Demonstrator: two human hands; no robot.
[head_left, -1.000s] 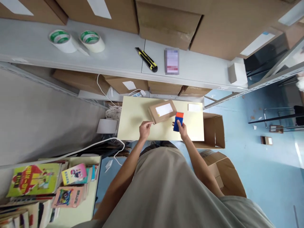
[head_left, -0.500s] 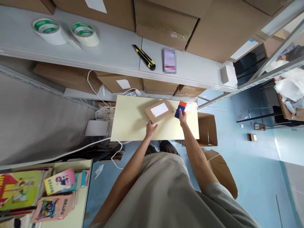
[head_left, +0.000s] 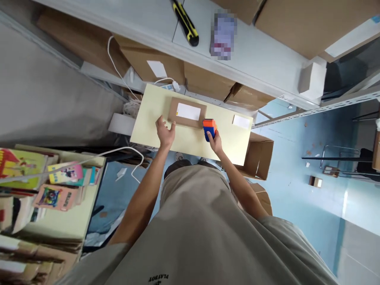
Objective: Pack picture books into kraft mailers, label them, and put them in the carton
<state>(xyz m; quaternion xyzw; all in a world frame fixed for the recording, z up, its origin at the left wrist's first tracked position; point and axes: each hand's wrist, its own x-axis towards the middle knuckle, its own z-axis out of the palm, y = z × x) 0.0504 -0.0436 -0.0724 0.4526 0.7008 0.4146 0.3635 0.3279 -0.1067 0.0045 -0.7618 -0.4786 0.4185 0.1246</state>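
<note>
Left hand [head_left: 165, 134] spread open against cardboard parcel [head_left: 186, 113], right hand [head_left: 215, 141] grip closed around blue-orange tape dispenser [head_left: 209, 128], pale table [head_left: 190, 140].

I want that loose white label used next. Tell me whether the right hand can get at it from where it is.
Probably yes. The white label lies bare on the table, nothing between it and the right hand, though that grip is full with the blue-orange tool.
</note>
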